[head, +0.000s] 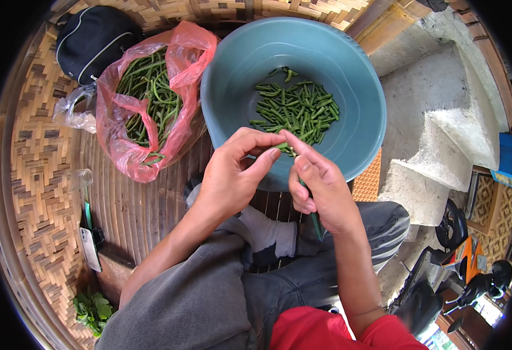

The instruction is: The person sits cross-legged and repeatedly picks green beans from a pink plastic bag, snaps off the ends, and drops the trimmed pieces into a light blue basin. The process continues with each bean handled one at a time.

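Over the near rim of a blue plastic tub (225, 109), my left hand (234, 168) pinches a short green long-bean piece (284, 145) between thumb and fingertips. My right hand (323, 183) is closed around a slim tool with a green ridged handle (316, 225), which sticks out below the palm. Its working end is mostly hidden by the fingers, so I cannot tell whether it is a knife. The fingertips of both hands meet at the bean piece. Beneath them, a heap of cut long beans (297, 107) lies on the tub's bottom.
A pink plastic bag (111, 144) of whole long beans (151, 92) stands left of the tub on bamboo slats (120, 210). A black bag (96, 43) sits behind it. A glass (81, 178), phone (90, 249) and leafy greens (93, 310) are at left; concrete steps (430, 166) rise at right.
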The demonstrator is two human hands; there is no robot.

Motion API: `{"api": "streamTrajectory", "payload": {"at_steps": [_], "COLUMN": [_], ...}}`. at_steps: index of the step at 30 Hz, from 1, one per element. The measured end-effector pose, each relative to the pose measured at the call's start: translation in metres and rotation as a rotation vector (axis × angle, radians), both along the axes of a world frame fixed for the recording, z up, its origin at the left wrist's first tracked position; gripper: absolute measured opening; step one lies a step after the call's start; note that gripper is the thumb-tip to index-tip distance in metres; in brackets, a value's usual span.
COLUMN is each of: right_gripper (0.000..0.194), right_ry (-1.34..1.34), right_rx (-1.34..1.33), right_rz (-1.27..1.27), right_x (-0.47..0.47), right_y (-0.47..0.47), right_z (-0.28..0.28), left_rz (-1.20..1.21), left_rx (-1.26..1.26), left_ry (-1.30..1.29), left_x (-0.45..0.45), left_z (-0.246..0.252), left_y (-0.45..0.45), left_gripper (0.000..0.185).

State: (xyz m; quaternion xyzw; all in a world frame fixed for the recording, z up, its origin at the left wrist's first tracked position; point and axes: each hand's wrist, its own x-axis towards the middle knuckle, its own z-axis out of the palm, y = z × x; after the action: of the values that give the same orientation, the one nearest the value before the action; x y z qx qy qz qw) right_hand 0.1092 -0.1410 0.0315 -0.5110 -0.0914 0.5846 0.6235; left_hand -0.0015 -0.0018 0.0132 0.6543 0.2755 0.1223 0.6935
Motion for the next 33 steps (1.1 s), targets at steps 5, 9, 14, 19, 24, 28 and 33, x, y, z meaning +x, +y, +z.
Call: {"api": "streamTrajectory", "payload": {"at_steps": [5, 9, 14, 19, 24, 28, 33], "right_gripper": [0.055, 0.049, 0.048, 0.050, 0.059, 0.062, 0.063], "right_ry": [0.089, 0.058, -0.053, -0.032, -0.013, 0.030, -0.024], "right_rx": [-0.006, -0.004, 0.016, 0.046, 0.099, 0.172, 0.075], "right_rz": [-0.015, -0.075, -0.167, -0.244, -0.125, -0.138, -0.096], "right_x": [-0.003, -0.006, -0.004, 0.005, 0.005, 0.003, -0.005], "right_y": [-0.001, 0.001, 0.001, -0.006, -0.010, -0.010, -0.003], "right_z": [-0.004, -0.003, 0.001, 0.004, 0.004, 0.008, 0.006], "left_rz": [-0.002, -0.024, -0.038, -0.052, 0.009, 0.035, -0.009], "left_rx": [-0.192, -0.187, -0.231, -0.151, -0.198, -0.184, -0.240], "left_ry": [-0.115, -0.094, 0.025, 0.091, 0.060, 0.069, 0.044], "left_x": [0.000, 0.000, -0.001, -0.001, -0.002, -0.001, 0.000], "left_z": [0.003, 0.003, 0.003, 0.004, 0.005, 0.005, 0.006], "left_y": [-0.002, -0.002, -0.001, -0.002, -0.001, 0.002, -0.001], "left_gripper": [0.052, 0.050, 0.030, 0.020, 0.017, 0.016, 0.016]}}
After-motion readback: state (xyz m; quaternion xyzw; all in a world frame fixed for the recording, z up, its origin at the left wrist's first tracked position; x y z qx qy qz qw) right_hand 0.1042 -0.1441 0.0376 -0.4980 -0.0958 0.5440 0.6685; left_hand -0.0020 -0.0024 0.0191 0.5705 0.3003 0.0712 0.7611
